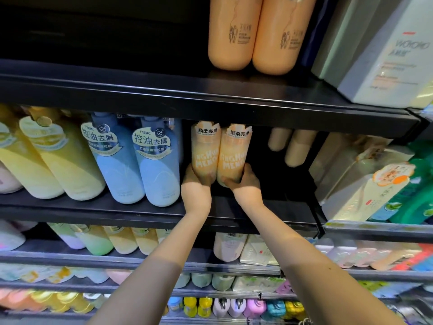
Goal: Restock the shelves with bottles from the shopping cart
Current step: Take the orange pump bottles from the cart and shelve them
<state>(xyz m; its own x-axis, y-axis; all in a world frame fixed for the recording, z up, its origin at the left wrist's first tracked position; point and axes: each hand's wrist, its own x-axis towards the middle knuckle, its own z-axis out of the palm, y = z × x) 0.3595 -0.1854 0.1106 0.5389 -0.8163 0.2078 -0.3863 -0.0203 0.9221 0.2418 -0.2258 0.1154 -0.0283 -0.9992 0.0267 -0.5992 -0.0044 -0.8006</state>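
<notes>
At centre frame two orange bottles (219,153) stand side by side on the middle shelf (140,213), just right of the blue bottles (138,158). The left hand (195,180) and right hand (244,179) each cup one base, fingers curled round it. The step looks like seating the pair; next likely comes pushing them back, upright, then letting go

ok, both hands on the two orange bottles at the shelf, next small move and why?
Probably slide both back and let go. The left hand and right hand each grip an orange bottle near its base, upright, side by side, with dark empty depth behind.
</notes>
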